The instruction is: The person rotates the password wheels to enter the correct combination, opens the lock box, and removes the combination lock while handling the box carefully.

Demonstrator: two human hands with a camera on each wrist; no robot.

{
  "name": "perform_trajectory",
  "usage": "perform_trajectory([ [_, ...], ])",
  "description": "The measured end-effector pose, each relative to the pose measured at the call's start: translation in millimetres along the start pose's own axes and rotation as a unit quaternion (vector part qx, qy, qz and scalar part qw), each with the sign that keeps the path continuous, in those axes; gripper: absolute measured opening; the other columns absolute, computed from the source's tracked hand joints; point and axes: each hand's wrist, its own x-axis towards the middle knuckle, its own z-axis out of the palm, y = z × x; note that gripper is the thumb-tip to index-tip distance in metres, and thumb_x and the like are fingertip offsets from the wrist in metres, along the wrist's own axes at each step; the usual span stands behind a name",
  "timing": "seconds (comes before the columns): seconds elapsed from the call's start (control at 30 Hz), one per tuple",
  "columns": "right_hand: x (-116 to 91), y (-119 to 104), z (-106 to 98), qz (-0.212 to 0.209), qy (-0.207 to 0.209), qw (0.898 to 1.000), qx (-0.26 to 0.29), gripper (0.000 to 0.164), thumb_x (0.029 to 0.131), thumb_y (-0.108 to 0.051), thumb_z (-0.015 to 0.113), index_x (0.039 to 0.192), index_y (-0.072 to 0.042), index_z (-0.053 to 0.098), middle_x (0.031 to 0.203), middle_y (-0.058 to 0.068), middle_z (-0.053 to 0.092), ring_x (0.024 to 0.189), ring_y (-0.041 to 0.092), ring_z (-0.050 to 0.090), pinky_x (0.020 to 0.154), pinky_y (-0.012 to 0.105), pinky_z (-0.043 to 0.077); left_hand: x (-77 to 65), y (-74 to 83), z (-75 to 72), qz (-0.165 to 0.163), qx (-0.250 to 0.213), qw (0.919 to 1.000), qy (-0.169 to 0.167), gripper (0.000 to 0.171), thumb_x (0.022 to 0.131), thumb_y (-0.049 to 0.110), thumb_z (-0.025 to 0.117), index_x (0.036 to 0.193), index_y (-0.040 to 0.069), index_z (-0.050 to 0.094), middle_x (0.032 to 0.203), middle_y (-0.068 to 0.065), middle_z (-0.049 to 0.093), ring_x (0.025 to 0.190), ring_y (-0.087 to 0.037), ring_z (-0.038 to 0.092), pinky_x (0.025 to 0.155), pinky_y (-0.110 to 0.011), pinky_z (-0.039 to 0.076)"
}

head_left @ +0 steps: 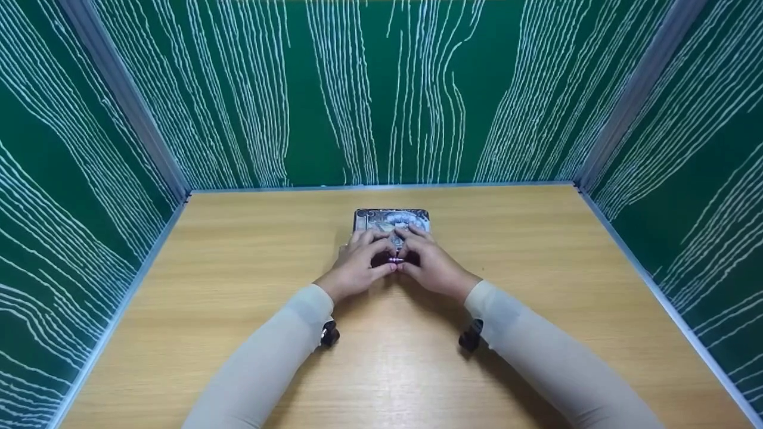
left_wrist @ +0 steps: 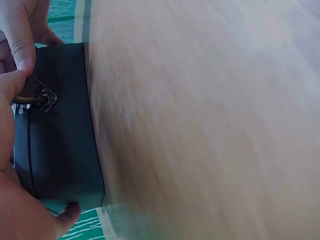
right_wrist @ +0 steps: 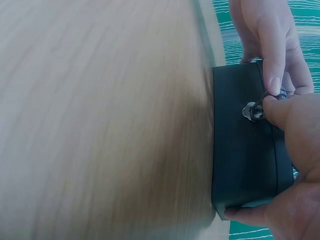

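Note:
A small dark box (head_left: pixel 390 217) with a printed picture on its lid sits on the table. On its front is a metal clasp (right_wrist: pixel 250 111), and a small padlock (head_left: pixel 396 260) with a curved shackle (left_wrist: pixel 30 100) hangs there. My left hand (head_left: pixel 359 262) pinches one end of the padlock by the thumb, its other fingers along the box's left side and lid. From the other side my right hand (head_left: pixel 432 262) pinches the padlock's opposite end, with fingers over the lid's right part. Both thumbs nearly meet; most of the padlock's body is hidden behind them.
The wooden table (head_left: pixel 393 369) stretches around the box. Green panels (head_left: pixel 393 89) with wavy white lines stand at the back and both sides, joined by grey metal posts (head_left: pixel 134 101). A dark wrist camera (head_left: pixel 471 335) shows at the right cuff.

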Motion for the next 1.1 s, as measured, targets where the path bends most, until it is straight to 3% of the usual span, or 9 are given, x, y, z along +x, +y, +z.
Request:
perform_trajectory([
  [0.23,0.5,-0.4,-0.5,0.003,0.001,1.000,0.000,0.012,0.103,-0.008,0.083,0.105,-0.014,0.072,0.178,0.015,0.049,0.175,0.048,0.025,0.141,0.071,0.020,-0.7,1.7,0.6,-0.006,0.000,1.0000,-0.002,0.027,0.111,0.048,0.071,0.136,0.037,0.071,0.175,0.002,0.046,0.169,-0.033,0.028,0.135,-0.066,0.029],
  [0.57,-0.1,-0.4,-0.8,-0.001,-0.004,1.000,0.002,0.012,0.103,-0.008,0.082,0.103,-0.012,0.071,0.179,0.018,0.048,0.174,0.050,0.025,0.140,0.073,0.020,-0.7,1.0,1.0,-0.002,0.001,1.0000,-0.002,0.038,0.111,0.051,0.070,0.143,0.030,0.072,0.176,0.004,0.045,0.168,-0.031,0.029,0.134,-0.065,0.031],
  [1.1,-0.6,-0.5,-2.3,-0.001,-0.005,1.000,0.000,0.013,0.102,-0.006,0.082,0.101,-0.012,0.070,0.181,0.015,0.045,0.176,0.048,0.023,0.141,0.072,0.016,-0.9,-1.3,2.3,-0.009,-0.009,0.9999,0.003,0.026,0.109,0.043,0.075,0.132,0.032,0.071,0.172,0.004,0.047,0.168,-0.030,0.030,0.136,-0.066,0.029],
])
